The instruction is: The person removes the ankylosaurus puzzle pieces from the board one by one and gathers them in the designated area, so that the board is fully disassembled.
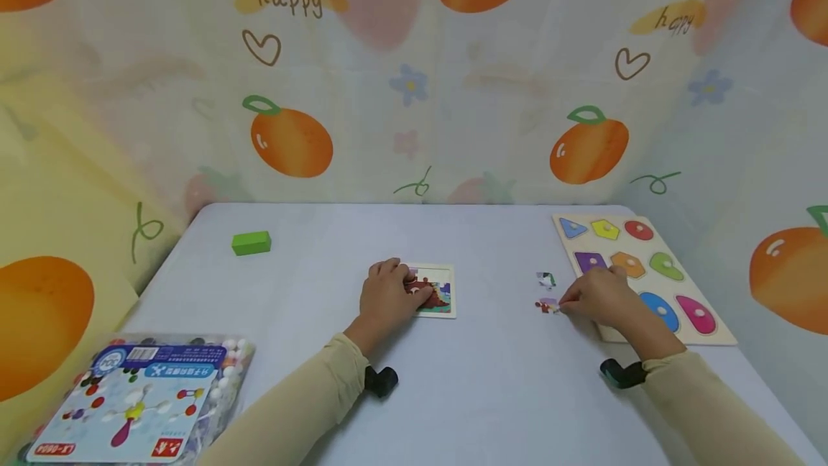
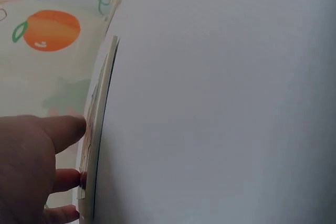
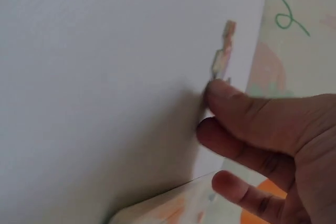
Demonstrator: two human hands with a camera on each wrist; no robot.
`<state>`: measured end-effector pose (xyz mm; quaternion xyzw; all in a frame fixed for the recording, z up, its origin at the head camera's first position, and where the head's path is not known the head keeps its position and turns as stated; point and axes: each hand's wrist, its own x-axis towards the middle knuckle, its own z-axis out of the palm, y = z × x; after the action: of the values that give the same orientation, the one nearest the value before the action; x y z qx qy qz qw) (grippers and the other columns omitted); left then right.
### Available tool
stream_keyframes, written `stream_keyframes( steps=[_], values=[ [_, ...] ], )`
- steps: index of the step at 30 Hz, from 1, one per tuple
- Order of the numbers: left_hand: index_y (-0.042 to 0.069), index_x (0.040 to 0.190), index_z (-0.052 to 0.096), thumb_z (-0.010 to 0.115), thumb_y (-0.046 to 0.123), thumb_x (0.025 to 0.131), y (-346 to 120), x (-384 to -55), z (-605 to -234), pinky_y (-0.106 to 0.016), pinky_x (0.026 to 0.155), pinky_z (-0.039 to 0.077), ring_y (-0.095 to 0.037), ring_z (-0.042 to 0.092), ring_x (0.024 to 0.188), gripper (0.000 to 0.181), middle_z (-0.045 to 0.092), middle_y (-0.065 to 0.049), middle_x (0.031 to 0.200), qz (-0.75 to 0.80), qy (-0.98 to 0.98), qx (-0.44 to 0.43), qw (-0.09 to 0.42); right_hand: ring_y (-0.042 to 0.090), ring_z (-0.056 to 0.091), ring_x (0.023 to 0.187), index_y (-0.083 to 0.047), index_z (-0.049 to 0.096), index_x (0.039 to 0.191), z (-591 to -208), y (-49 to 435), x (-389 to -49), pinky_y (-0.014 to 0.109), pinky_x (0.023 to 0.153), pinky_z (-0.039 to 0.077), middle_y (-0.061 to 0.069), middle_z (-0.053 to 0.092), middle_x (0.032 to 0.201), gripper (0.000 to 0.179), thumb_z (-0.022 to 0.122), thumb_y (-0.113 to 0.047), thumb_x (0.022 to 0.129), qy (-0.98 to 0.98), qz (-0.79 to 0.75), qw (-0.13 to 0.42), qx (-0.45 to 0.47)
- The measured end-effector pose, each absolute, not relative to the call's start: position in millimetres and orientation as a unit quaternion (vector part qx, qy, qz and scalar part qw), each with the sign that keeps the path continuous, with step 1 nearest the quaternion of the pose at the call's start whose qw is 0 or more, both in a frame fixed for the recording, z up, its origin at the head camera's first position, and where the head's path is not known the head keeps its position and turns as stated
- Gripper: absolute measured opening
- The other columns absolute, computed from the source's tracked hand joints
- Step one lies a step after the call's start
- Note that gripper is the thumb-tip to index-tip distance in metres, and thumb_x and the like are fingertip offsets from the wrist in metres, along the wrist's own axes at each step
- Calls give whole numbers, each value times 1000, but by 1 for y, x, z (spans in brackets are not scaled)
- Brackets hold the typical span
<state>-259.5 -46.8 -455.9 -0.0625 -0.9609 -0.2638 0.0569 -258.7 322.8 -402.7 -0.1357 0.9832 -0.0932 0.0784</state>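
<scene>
Right of the flat, pale-rimmed puzzle tray [image 1: 453, 293], on the smooth white surface [image 1: 491, 380], lie two thin, irregular pieces: a white-and-green piece [image 1: 547, 279] and a purple-and-red piece [image 1: 546, 305]. Farther right of the tray: a wood-toned board [image 1: 674, 288] bearing coloured shapes. Right hand [image 1: 601, 297]: thumb and finger together, pinching the purple-and-red piece's edge. Left hand [image 1: 386, 297]: thumb and fingers apart, tips resting on the tray. Left of the tray: a green rectangular block [image 1: 251, 243].
</scene>
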Motion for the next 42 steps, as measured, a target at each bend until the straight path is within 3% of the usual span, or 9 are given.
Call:
stream_keyframes(
  steps=[7, 10, 14, 18, 24, 34, 42],
  values=[
    [12, 120, 67, 71, 50, 86, -54, -257, -460, -48, 106, 33, -34, 37, 132, 51, 49, -13, 141, -261, -961, -77, 50, 19, 61, 82, -18, 80, 94, -392, 277, -266, 52, 86, 35, -7, 70, 81, 14, 77, -29, 86, 975, -155, 86, -133],
    [11, 118, 68, 72, 50, 85, -54, -255, -461, -49, 105, 34, -34, 38, 132, 50, 50, -14, 140, -264, -960, -75, 56, 15, 58, 79, -18, 79, 100, -390, 240, -271, 52, 88, 36, -11, 67, 80, 18, 76, -31, 87, 967, -158, 87, -181],
    [11, 115, 68, 71, 51, 84, -50, -253, -458, -49, 104, 35, -34, 39, 132, 50, 51, -15, 138, -261, -961, -65, 61, 10, 54, 72, -19, 78, 105, -394, 191, -278, 49, 82, 35, -14, 61, 72, 24, 77, -32, 85, 958, -114, 70, -255],
    [10, 110, 68, 71, 53, 83, -42, -250, -455, -50, 102, 36, -34, 41, 129, 51, 53, -15, 134, -245, -965, -57, 70, 9, 50, 66, -20, 77, 107, -402, 162, -284, 42, 73, 35, -13, 56, 68, 28, 78, -34, 83, 957, -89, 72, -267],
    [9, 104, 66, 71, 56, 82, -40, -248, -453, -51, 100, 37, -35, 42, 127, 52, 53, -18, 130, -235, -966, -58, 86, 9, 49, 65, -21, 77, 103, -407, 150, -287, 39, 70, 35, -13, 55, 68, 23, 77, -33, 83, 955, -90, 69, -275],
    [13, 92, 58, 72, 67, 73, -40, -248, -450, -50, 97, 38, -34, 41, 123, 59, 50, -15, 124, -208, -973, -60, 74, 10, 52, 71, -18, 72, 94, -408, 147, -292, 42, 76, 36, -11, 56, 73, 23, 82, -31, 79, 952, -124, 62, -274],
    [11, 101, 60, 71, 68, 74, -39, -249, -449, -49, 96, 38, -33, 41, 119, 64, 49, -14, 123, -190, -978, -62, 56, 11, 52, 69, -14, 67, 89, -408, 146, -290, 39, 79, 43, -10, 57, 72, 23, 84, -24, 77, 946, -164, 62, -273]
  ],
)
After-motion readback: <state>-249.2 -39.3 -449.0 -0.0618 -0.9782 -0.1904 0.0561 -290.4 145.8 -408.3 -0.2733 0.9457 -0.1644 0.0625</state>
